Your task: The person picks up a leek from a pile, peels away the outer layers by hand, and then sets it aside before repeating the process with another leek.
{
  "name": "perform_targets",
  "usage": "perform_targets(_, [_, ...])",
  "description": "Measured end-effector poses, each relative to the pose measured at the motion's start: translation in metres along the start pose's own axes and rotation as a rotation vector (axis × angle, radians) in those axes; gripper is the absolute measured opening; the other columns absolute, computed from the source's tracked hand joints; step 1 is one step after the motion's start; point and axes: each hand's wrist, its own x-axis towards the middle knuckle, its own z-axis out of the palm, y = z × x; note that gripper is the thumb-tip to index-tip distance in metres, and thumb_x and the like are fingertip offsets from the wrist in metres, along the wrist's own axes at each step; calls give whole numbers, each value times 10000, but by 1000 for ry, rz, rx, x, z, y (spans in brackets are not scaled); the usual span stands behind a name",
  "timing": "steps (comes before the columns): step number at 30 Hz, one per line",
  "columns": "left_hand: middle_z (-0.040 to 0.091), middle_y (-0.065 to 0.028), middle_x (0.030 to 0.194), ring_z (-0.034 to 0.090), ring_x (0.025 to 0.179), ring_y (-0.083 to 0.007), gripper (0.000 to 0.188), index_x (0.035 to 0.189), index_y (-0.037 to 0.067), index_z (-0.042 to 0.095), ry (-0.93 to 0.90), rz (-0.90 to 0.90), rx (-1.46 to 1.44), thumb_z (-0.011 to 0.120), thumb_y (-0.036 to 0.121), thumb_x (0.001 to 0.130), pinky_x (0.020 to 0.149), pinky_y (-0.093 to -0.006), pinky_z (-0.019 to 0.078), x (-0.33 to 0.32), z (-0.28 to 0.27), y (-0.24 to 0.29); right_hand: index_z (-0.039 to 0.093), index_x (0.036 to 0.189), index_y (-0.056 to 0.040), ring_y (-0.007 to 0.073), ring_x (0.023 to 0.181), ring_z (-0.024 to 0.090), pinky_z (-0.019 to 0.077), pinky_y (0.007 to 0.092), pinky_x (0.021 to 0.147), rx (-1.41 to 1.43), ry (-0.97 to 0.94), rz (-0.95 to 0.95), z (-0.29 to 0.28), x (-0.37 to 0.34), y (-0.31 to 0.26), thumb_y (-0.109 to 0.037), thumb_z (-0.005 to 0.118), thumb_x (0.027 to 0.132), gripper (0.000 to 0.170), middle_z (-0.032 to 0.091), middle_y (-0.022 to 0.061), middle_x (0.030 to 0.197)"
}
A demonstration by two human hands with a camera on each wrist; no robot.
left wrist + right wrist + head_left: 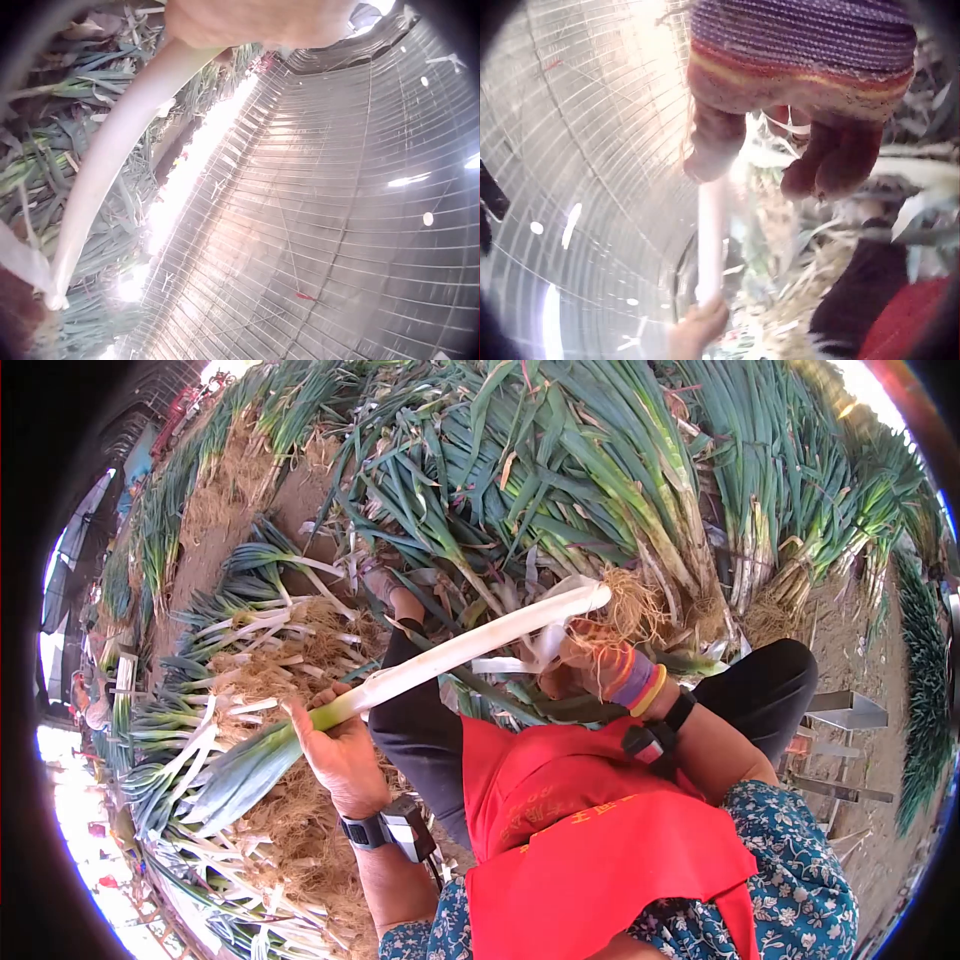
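A long white leek (480, 645) lies slanted across the lap, its root tuft at the upper right. My bare left hand (345, 755) grips it where white turns green; in the left wrist view this hand (262, 22) is at the top edge. By the root end, my gloved right hand (610, 665) has bent fingers at a loose pale outer layer (547, 647), which they appear to pinch. In the right wrist view the gloved hand (795, 97) has its thumb against the white stalk (711, 240); the exact finger contact is partly hidden.
Leeks with roots (290, 850) lie piled at the left. A large heap of green leeks (560, 470) is in front, with upright bundles (770, 490) to its right. A metal stand (848, 712) is beside the right knee. Loose leaves lie between the legs.
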Motion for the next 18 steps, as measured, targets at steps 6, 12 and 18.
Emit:
perform_targets(6, [521,-83,729,544,759,-242,334,876,14,502,-93,99,90,614,327,901,816,-372,492,12,-22,25,600,1016,-7,211,887,614,483,348,812,-356,235,222,-163,-26,62,-166,542,898,206,650,144,940])
perform_targets(12, [477,-84,917,493,823,-196,376,1070,3,492,-126,256,405,612,319,905,847,-356,491,7,-21,20,495,1291,-52,351,1161,518,407,409,977,-1537,-156,538,-127,-32,10,-348,681,735,657,556,229,1221])
perform_targets(18, [480,-89,803,507,780,-207,333,955,-8,499,-52,24,126,676,259,861,804,-375,511,18,-25,28,390,1381,-48,232,1227,492,381,363,1016,-984,-2,202,-112,6,23,-159,646,796,649,464,160,1373])
